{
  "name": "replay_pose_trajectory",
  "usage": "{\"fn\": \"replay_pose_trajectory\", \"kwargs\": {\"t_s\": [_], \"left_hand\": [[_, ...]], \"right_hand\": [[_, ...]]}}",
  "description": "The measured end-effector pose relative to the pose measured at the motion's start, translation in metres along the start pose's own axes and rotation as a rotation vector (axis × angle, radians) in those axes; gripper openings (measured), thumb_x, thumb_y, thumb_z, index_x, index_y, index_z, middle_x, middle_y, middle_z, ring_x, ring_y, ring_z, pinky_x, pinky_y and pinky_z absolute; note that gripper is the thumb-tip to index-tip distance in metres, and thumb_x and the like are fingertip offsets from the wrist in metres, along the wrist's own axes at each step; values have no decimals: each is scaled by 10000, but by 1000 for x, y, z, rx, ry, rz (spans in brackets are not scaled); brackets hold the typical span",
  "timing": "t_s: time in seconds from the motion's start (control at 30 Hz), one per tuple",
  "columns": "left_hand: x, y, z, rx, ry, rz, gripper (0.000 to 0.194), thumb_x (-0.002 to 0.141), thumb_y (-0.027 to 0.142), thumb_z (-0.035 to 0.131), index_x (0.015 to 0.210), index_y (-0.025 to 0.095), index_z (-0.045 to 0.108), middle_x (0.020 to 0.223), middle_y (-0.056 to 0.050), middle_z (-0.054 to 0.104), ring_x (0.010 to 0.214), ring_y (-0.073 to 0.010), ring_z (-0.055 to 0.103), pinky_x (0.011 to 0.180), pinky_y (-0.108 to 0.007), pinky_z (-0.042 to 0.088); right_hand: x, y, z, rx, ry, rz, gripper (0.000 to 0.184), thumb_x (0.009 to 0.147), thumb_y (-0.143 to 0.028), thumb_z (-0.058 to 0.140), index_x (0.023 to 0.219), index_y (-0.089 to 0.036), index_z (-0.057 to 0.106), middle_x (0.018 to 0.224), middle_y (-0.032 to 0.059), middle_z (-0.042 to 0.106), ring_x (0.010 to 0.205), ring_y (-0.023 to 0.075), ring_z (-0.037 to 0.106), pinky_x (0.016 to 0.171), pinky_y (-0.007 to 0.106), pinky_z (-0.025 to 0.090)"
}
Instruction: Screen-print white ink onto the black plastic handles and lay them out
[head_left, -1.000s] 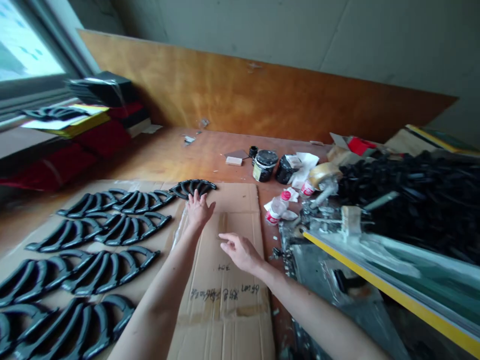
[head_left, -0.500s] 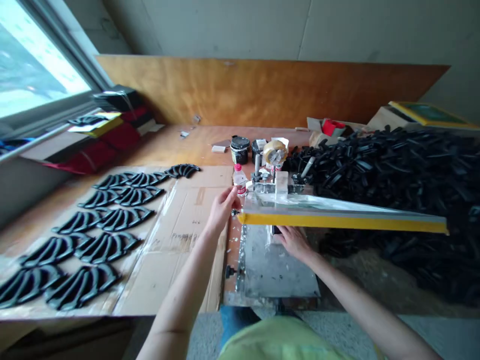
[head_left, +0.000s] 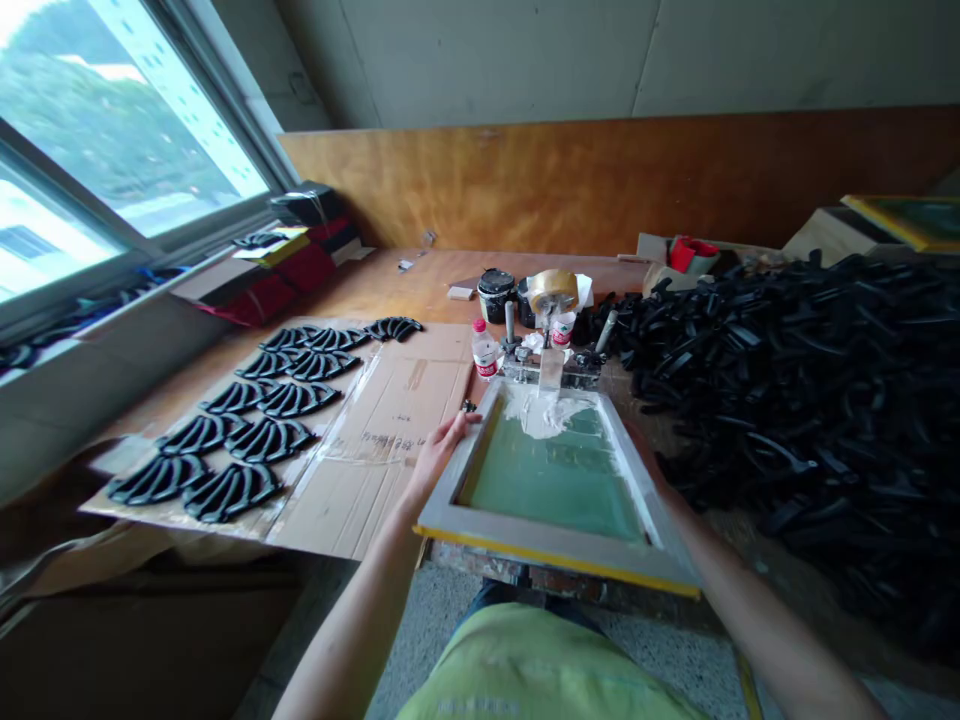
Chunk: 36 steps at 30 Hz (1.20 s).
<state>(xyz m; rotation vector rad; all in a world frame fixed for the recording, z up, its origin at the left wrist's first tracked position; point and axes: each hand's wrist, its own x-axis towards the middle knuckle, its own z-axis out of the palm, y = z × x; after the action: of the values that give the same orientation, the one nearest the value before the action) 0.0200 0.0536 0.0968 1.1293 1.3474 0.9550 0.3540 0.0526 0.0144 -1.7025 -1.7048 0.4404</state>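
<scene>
A screen printing frame (head_left: 525, 525) with grey borders, yellow tape along its near edge and a green mesh lies low over the press. White ink (head_left: 547, 412) is pooled at the far end of the mesh. My left hand (head_left: 442, 448) is closed at the frame's left edge, its fingertips partly hidden by it. On the opposite side my right hand (head_left: 645, 455) is mostly behind the frame's right border, so its fingers do not show. A pale block (head_left: 550, 370) rests at the far end, by the metal hinge clamps (head_left: 517, 352).
Black fan-shaped pieces (head_left: 232, 490) lie in rows on cardboard (head_left: 382, 420) at left. A large pile of black parts (head_left: 780, 400) fills the right. Behind the press stand a red-capped bottle (head_left: 485, 352), an ink tub (head_left: 496, 297) and a tape roll (head_left: 553, 290).
The raised frame has come down over the press plate, its mesh now facing up. My right hand has moved from under the frame to its right side. My left hand has lowered slightly.
</scene>
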Motion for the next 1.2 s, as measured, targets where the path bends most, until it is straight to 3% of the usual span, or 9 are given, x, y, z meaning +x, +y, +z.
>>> {"fn": "replay_pose_trajectory", "kwargs": {"t_s": [0.13, 0.23, 0.33, 0.47, 0.67, 0.83, 1.0, 1.1, 1.2], "left_hand": [[-8, -53, -2, 66, -50, -122, 643, 708, 605, 627, 1183, 171, 633, 680, 6, 630, 535, -109, 515, 486, -206, 372], [-4, -84, 3, 81, -14, -113, 708, 702, 566, 642, 1297, 194, 553, 679, 17, 619, 541, -118, 525, 496, -214, 389], [2, -99, 5, 134, 21, -95, 664, 725, 540, 624, 1298, 212, 551, 696, 17, 620, 582, -133, 551, 530, -227, 418], [6, -106, 3, 191, 38, -93, 594, 748, 522, 605, 1258, 218, 581, 725, 7, 634, 630, -149, 574, 577, -245, 447], [6, -111, 3, 211, 44, -81, 567, 757, 525, 592, 1239, 226, 589, 723, 6, 638, 646, -161, 578, 599, -261, 458], [5, -110, 4, 212, 46, -96, 564, 761, 516, 588, 1247, 229, 588, 719, 11, 634, 638, -157, 574, 596, -253, 451], [5, -111, 4, 219, 45, -82, 549, 780, 497, 570, 1254, 220, 585, 710, 12, 624, 637, -149, 565, 585, -242, 438], [5, -112, 4, 227, 52, -81, 555, 779, 500, 569, 1257, 220, 585, 706, 14, 623, 625, -144, 560, 578, -238, 431], [5, -111, 4, 213, 49, -71, 570, 769, 505, 580, 1257, 210, 587, 701, 11, 623, 610, -141, 551, 570, -240, 426]], "right_hand": [[37, -11, -18, -91, 116, -73, 344, 854, -223, 508, 1157, -143, 648, 1186, 137, 642, 1078, 252, 609, 972, 407, 472], [66, -49, 5, -164, 14, -271, 547, 822, -203, 586, 1358, -184, 482, 1387, 126, 462, 1270, 262, 450, 1065, 410, 381], [83, -77, 34, -300, -159, -331, 479, 808, -177, 609, 1281, -172, 530, 1227, 128, 558, 1182, 270, 490, 993, 388, 416], [86, -77, 49, -442, -307, -231, 169, 820, -221, 606, 975, -167, 646, 953, 114, 659, 981, 269, 575, 860, 346, 443], [70, -67, 50, -518, -245, -113, 179, 830, -141, 508, 955, -136, 637, 958, 157, 666, 936, 269, 587, 846, 344, 417], [35, -79, 53, -491, -357, -417, 227, 808, -65, 440, 901, -150, 629, 913, 119, 650, 925, 238, 560, 803, 319, 418], [14, -73, 22, -375, -534, -710, 263, 759, -30, 439, 879, -149, 641, 894, 101, 639, 910, 222, 547, 774, 300, 411], [26, -70, 13, -296, -578, -728, 232, 763, -50, 467, 841, -176, 646, 839, 68, 630, 873, 207, 545, 773, 294, 409], [34, -72, 24, -283, -453, -636, 220, 807, -79, 461, 861, -176, 651, 857, 74, 624, 898, 217, 534, 791, 311, 416]]}}
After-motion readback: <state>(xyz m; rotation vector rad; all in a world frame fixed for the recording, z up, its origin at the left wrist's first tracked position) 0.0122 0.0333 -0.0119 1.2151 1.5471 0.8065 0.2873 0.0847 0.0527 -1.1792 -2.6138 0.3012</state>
